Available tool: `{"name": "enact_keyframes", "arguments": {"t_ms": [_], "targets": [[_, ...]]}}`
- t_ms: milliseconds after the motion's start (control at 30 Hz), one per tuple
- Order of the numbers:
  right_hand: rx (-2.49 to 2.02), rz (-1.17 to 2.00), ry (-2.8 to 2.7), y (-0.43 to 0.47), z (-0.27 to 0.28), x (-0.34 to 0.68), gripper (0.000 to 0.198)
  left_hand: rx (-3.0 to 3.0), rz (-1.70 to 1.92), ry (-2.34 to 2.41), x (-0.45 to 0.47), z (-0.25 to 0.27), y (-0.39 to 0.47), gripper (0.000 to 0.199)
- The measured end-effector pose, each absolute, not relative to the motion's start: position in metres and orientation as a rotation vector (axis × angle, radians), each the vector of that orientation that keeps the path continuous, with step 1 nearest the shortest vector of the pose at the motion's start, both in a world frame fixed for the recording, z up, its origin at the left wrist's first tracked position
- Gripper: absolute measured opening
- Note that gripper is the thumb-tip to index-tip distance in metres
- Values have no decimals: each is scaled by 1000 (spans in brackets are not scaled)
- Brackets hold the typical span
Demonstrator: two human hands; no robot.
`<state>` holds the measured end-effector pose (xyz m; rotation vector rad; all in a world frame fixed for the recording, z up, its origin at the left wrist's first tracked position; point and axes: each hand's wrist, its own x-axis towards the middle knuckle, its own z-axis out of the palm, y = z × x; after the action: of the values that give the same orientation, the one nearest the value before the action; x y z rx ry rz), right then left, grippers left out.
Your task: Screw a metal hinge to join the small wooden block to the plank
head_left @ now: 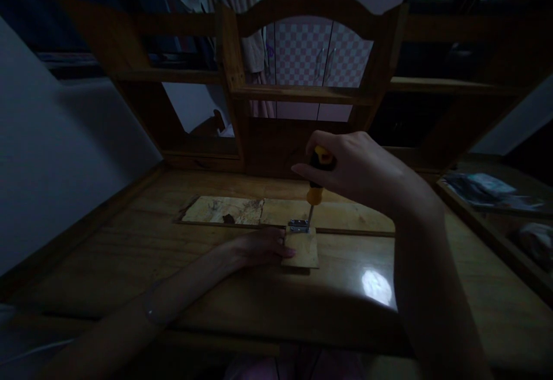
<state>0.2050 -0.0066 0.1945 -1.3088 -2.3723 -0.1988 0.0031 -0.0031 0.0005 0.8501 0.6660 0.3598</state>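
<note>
My right hand (341,158) is wrapped round the yellow and black handle of a screwdriver (315,196), held upright. Its tip meets the right end of a small metal hinge (298,225). One side of the hinge lies on a small square wooden piece (301,250), the other on a long wooden board (328,213) behind it. My left hand (268,246) grips the left edge of the small piece, thumb on top and the other fingers partly hidden below. The left part of the long board has a rough, stained surface.
The work lies on a glossy wooden desk (207,299) with a bright light reflection. A wooden shelf unit (302,95) rises along its back edge. Plastic-wrapped items (488,187) lie at the right. Clothes (242,17) hang beyond the shelves, before a checkered cupboard (302,52).
</note>
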Motion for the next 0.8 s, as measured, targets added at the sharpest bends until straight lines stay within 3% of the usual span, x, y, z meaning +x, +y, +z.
{"name": "enact_keyframes", "arguments": {"t_ms": [233,800], "targets": [[-1280,-96,-2404,-8,196,203,29,885,338,699,2,6,-5,37],[-1351,-271,-2360,-8,194,198,30,882,337,602,3,0,-4,43]]}}
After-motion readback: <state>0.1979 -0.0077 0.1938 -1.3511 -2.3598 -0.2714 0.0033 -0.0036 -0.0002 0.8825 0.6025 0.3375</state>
